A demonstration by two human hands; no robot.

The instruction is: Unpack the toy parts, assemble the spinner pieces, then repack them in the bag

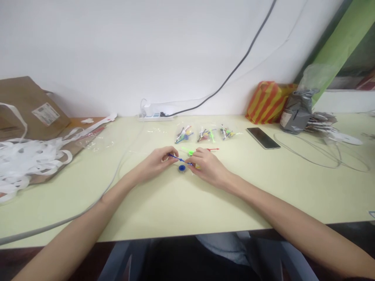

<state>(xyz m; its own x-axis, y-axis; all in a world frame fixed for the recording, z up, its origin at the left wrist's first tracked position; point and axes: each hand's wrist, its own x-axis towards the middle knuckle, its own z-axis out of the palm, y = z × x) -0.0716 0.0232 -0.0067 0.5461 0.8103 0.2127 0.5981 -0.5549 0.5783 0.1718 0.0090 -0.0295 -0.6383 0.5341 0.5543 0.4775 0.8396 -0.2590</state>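
Between my two hands stretches a thin blue plastic stick (181,160) with a wider middle. My left hand (161,159) pinches its left end, and my right hand (208,166) pinches its right end. Just below the stick, a small round blue disc (182,168) rests on the table. Behind my right hand lie a bright green piece (191,153) and a red piece with an arrow-like tip (215,149), both partly covered. Something yellow (198,166) peeks out under my right fingers.
Clear bags of coloured plastic parts (184,134) lie behind my hands. A phone (263,138), a striped bag (268,102) and a grey package (296,111) are to the right. A power strip (155,117) stands by the wall. White strips (32,156) and a cable (73,217) lie left.
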